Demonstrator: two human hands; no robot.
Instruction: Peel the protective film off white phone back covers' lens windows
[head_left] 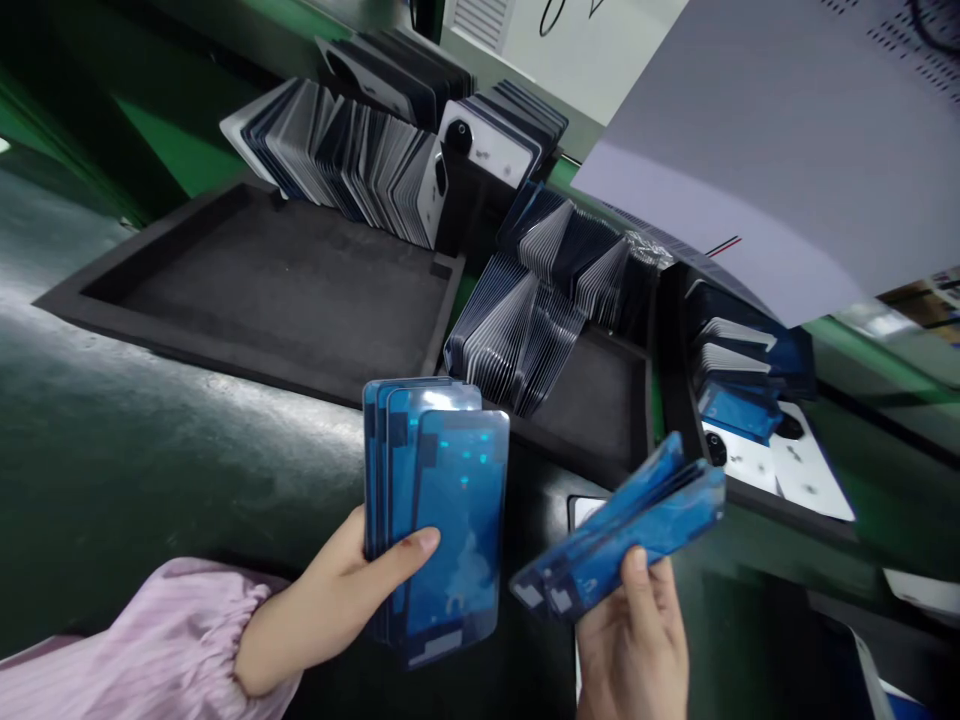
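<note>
Gripping a tall stack (442,510) of blue-filmed panels upright, the left hand (341,590) closes round its near edge. The thumb presses across the front panel and the fingers are hidden behind. The panels sit fanned a little sideways, probably so each edge can be caught singly.

Just right of it, the right hand (637,630) pinches a small stack (630,535) from below, thumb on its near face. This stack tilts with its far end raised and stays apart from the tall stack. Holding by the end seems meant to keep fingers off the filmed faces. A pink sleeve (150,640) covers the left wrist.

Beyond the left hand lies a dark foam tray (285,290), with a row (360,150) of panels on edge at its far side, likely so faces do not rub. Beyond the right hand more panels (540,300) lean in fans in a second tray (600,390). Further right, a third tray (671,380) holds a few. All rest on a dark bench (112,430), and a grey sheet (787,130) overhangs beyond the right hand.
</note>
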